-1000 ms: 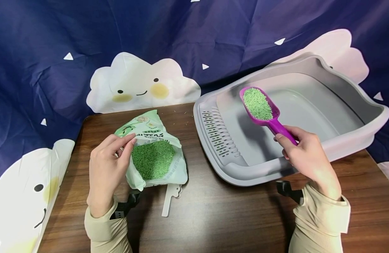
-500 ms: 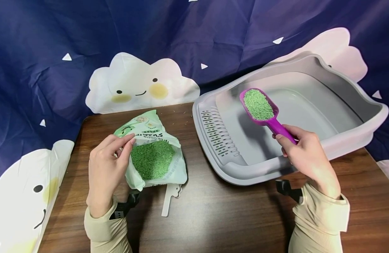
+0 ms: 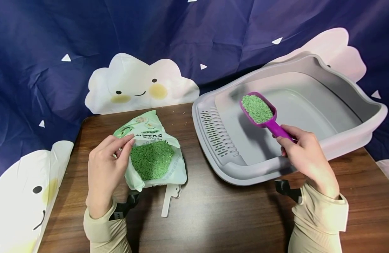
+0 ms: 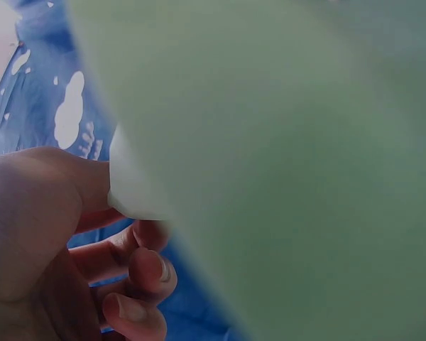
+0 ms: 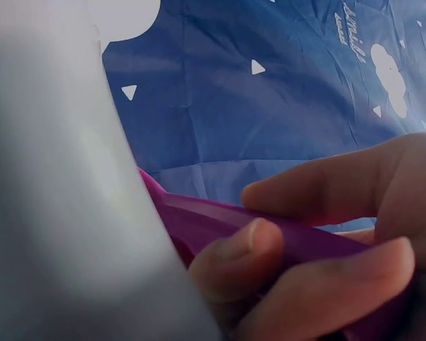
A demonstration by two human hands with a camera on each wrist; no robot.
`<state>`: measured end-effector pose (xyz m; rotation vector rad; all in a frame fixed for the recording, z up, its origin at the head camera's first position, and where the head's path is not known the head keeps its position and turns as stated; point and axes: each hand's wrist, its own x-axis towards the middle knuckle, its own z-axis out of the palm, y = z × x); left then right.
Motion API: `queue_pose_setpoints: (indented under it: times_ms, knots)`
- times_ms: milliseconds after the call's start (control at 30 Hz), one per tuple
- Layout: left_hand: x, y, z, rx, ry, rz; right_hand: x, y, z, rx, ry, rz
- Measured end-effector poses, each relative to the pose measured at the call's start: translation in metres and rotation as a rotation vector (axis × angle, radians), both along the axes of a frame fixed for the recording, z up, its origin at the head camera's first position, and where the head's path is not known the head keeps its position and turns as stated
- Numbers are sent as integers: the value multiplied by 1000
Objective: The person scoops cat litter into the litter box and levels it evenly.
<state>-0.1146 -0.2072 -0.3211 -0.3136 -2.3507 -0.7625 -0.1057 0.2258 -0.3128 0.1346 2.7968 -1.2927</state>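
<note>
My left hand (image 3: pixel 107 168) pinches the edge of an open pale green bag (image 3: pixel 178 168) between thumb and fingertips. Green litter pellets (image 3: pixel 153 160) fill the bag's mouth. In the left wrist view the blurred bag (image 4: pixel 284 170) covers much of the picture, with curled fingers (image 4: pixel 149 273) below its edge. My right hand (image 3: pixel 303 151) grips the handle of a purple scoop (image 3: pixel 271 124), heaped with green pellets (image 3: pixel 257 108). The scoop is held over the inside of a grey litter box (image 3: pixel 245 181). In the right wrist view, fingers and thumb wrap the purple handle (image 5: pixel 305 241).
A white flat-handled tool (image 3: pixel 167 203) lies partly under the bag on the brown wooden table (image 3: pixel 213 218). A few loose pellets lie behind the bag. The litter box has a slotted step (image 3: pixel 216 135) at its left end. A dark blue cloth (image 3: pixel 169 31) with clouds hangs behind.
The scoop's head has dipped and shifted slightly toward me over the litter box, its pellets still heaped. My left hand keeps its pinch on the bag.
</note>
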Motion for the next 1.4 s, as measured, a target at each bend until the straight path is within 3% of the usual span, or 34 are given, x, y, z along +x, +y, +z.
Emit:
queue_pose_setpoints:
  times_ms: [1400]
  knots:
    - [0, -1, -1, 4, 6, -15, 4, -1, 3, 79, -35, 7]
